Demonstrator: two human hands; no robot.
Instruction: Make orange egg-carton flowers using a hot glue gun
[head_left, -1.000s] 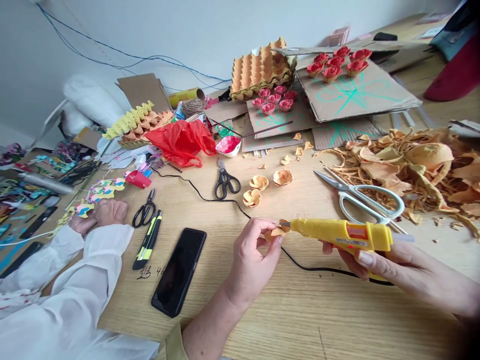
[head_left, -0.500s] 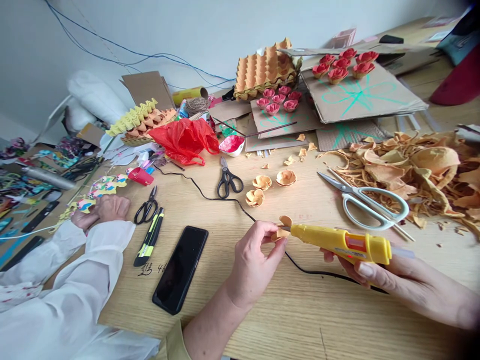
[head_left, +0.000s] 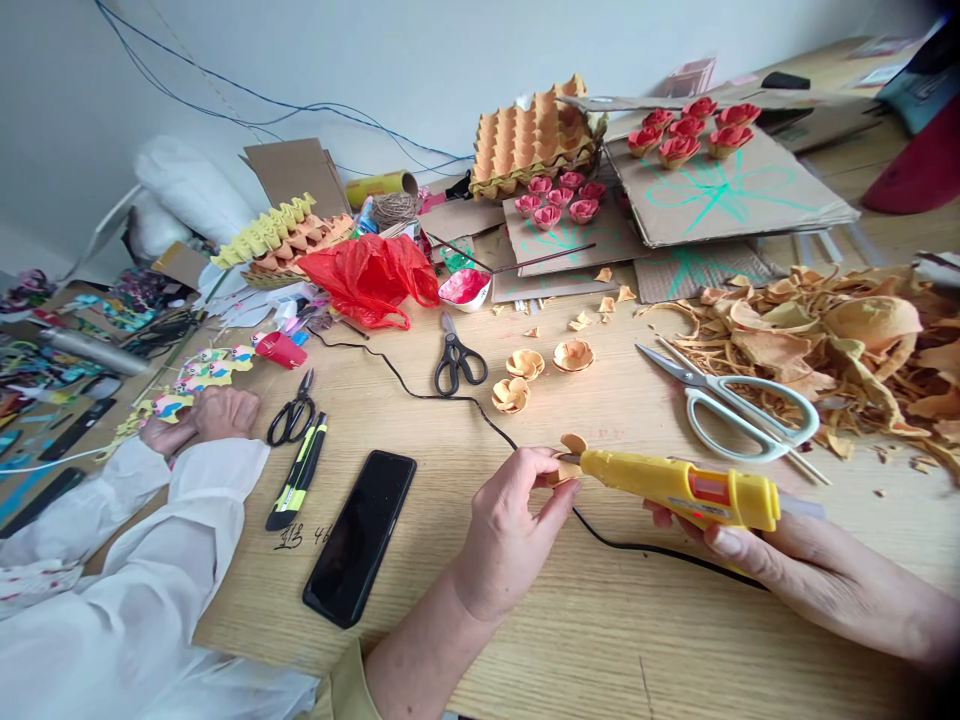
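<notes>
My left hand pinches a small tan paper-pulp flower between thumb and fingertips, its petals partly hidden. Wrapped round a yellow hot glue gun is my right hand; the gun points left, its nozzle at the flower's middle. A clear glue stick juts from the gun's back end. Just beyond my left hand, three finished-looking tan flowers lie on the table. The gun's black cord runs under my hands across the wood.
A phone, a utility knife and black scissors lie left of my hands. White-handled scissors and a heap of tan scraps are right. A co-worker's hands rest at left. Red flowers stand on cardboard behind.
Almost nothing differs. The glue gun and my right hand have shifted very slightly left; its nozzle stays at the flower in my left hand.
</notes>
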